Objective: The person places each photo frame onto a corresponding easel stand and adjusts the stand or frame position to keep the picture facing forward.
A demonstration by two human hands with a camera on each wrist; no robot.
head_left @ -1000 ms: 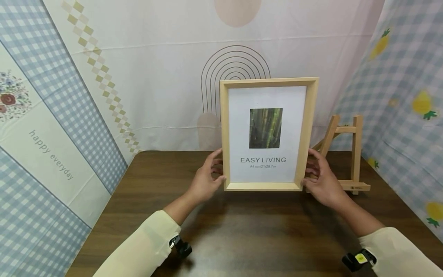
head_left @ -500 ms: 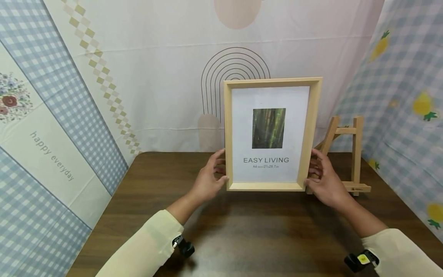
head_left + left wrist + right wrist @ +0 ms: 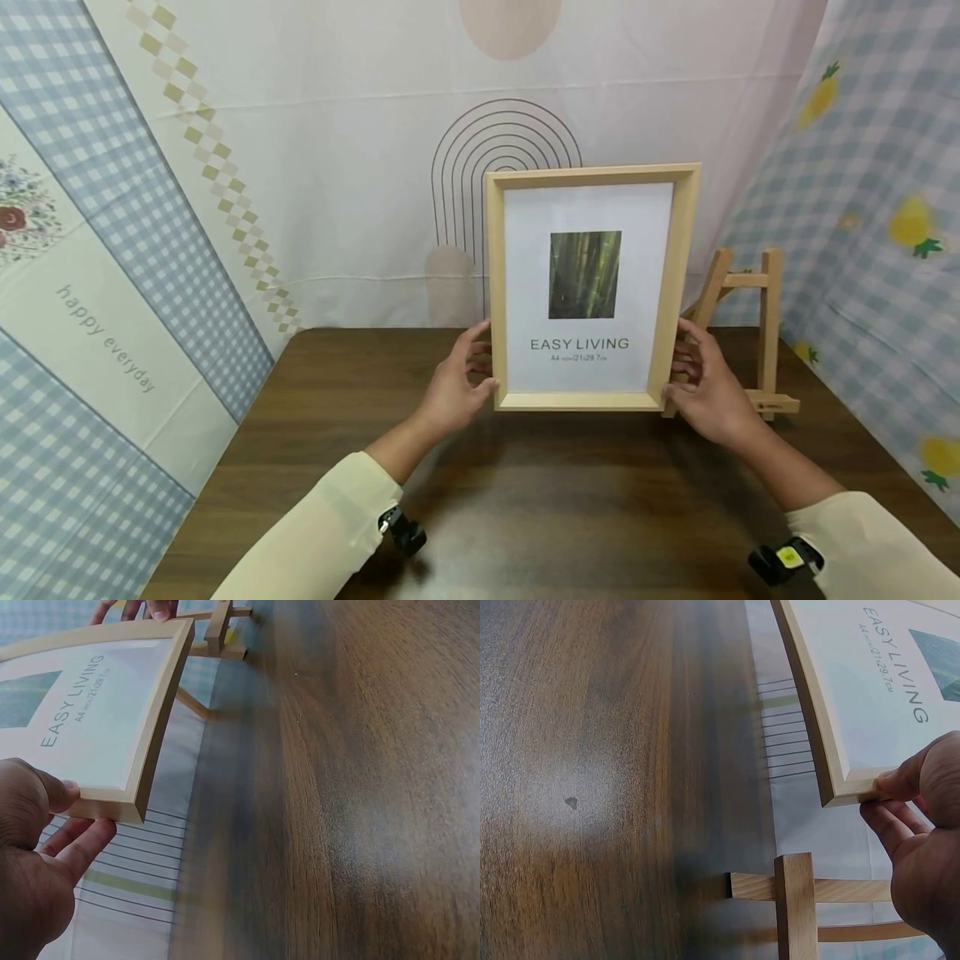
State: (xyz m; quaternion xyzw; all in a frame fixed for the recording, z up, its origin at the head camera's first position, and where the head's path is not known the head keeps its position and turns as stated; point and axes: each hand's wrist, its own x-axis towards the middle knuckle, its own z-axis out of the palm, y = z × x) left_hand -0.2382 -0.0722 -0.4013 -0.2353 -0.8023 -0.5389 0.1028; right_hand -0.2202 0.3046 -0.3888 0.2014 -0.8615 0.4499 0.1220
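Note:
A picture frame in pale wood is held upright above the table, its white sheet printed "EASY LIVING" under a small bamboo picture. My left hand grips its left side near the lower corner, thumb in front and fingers behind, as the left wrist view shows on the frame. At the opposite side my right hand pinches the right edge the same way. Just behind and right of that hand stands a small wooden easel, partly hidden by the frame and hand.
Dark wood-grain table lies under both arms. A white patterned cloth hangs behind it, with a blue checked cloth at the right and another checked cloth at the left.
Both hands have carried the picture frame slightly to the right, closer to the easel. Their hold on it stays the same, and the easel stands where it was.

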